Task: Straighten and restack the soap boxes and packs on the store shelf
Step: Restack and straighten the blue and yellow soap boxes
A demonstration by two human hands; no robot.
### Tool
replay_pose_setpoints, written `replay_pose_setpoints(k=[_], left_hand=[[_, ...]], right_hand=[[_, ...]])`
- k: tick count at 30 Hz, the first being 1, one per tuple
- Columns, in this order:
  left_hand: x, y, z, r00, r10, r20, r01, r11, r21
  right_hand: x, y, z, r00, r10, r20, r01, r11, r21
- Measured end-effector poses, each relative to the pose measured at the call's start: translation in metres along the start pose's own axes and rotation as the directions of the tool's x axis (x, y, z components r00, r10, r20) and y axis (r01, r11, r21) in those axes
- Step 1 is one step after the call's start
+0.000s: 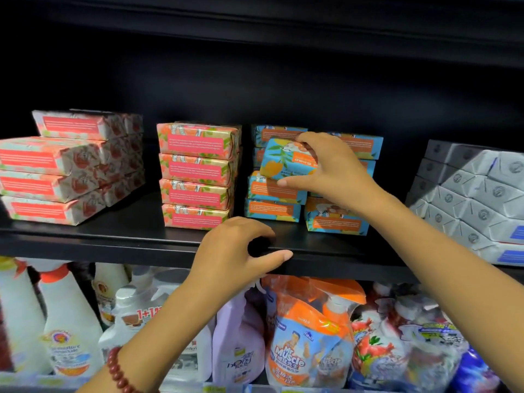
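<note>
The blue soap box point(285, 160) is lifted and tilted in front of the blue soap stacks point(273, 191), above their left column. Our right hand point(331, 168) grips it, fingers over the top and thumb underneath. Our left hand point(238, 251) hangs at the front edge of the black shelf point(113, 236), fingers loosely curled around nothing; we cannot tell whether it touches. To the left stand the pink-orange soap stack point(197, 177) and the red soap stacks point(56, 171), and to the right the grey packs point(467, 194).
</note>
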State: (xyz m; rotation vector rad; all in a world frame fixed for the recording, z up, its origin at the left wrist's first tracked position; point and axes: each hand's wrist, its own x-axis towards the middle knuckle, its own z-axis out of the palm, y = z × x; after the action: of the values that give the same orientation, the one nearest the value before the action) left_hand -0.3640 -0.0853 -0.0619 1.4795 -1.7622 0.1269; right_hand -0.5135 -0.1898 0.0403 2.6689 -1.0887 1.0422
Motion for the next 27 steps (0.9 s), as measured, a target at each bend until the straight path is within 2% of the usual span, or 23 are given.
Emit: replay_pose_setpoints(k=[3,6,9,15,21,27], left_hand=[[0.007,0.004,-0.004,0.997,0.035,-0.076,-0.044,0.993,-0.112],[0.033,0.012,-0.007,0.977,0.152,-0.152,-0.156,0.988,-0.011],[0.067,0.014,-0.006,0.981,0.187,-0.058,-0.178,0.975,0.134],[0.112,0.009,0.005,0.984,0.063,0.169,-0.118,0.932,0.342],[0.121,0.006,0.010,0.989,-0.014,0.146,-0.029,0.958,0.285],[0.124,0.005,0.012,0.993,-0.035,0.111,-0.008,0.931,0.366]], right_hand=[[-0.027,0.011,-0.017,0.997,0.006,-0.081,-0.002,0.998,0.057],[-0.052,0.025,-0.028,0.990,0.077,-0.120,-0.067,0.994,0.083],[-0.076,0.040,-0.030,0.981,0.146,-0.129,-0.129,0.982,0.137],[-0.105,0.056,-0.030,0.980,0.172,-0.104,-0.152,0.973,0.172],[-0.113,0.066,-0.031,0.974,0.182,-0.137,-0.153,0.968,0.198],[-0.110,0.072,-0.034,0.974,0.169,-0.154,-0.136,0.969,0.205]])
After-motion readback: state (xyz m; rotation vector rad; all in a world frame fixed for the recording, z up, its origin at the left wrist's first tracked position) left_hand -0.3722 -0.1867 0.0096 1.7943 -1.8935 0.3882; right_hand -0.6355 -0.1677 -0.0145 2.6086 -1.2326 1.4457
